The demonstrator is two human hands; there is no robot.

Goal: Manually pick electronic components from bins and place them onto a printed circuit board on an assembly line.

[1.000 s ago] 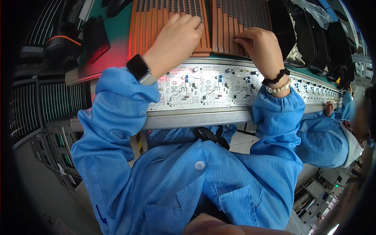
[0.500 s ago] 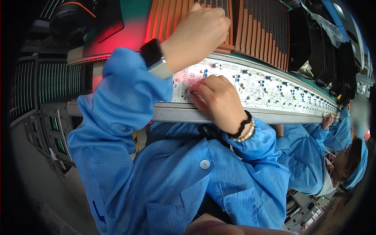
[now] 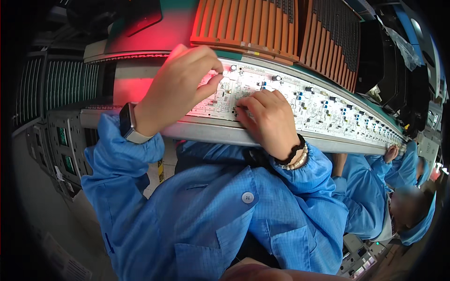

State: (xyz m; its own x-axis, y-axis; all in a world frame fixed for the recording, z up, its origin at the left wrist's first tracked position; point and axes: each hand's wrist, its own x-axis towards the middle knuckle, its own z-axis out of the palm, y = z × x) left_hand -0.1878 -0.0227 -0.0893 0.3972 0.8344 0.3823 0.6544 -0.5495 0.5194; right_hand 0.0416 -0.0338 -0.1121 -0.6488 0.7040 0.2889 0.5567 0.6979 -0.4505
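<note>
A row of white circuit boards [image 3: 281, 100] lies along a metal rail in front of me, dotted with small black, blue and yellow parts. My left hand [image 3: 185, 82] is over the nearest boards, thumb and forefinger pinched close to a black capacitor [image 3: 233, 68]. A small dark thing seems to show at those fingertips, too small to name. Lower on the same stretch, my right hand [image 3: 269, 117] rests its bent fingers against the board surface. Its fingertips are closed together, and whatever they hold, if anything, is hidden.
Beyond the boards stand orange-brown slotted bins [image 3: 243, 28] and a second set [image 3: 328, 42] filled with dark parts. The metal rail [image 3: 211, 131] runs along the front. Red light falls on the left end. Co-workers in blue [image 3: 361, 196] sit to the right.
My left hand has come back from the orange-brown bins, moving down and left to the boards. My right hand has stayed almost in place at the board.
</note>
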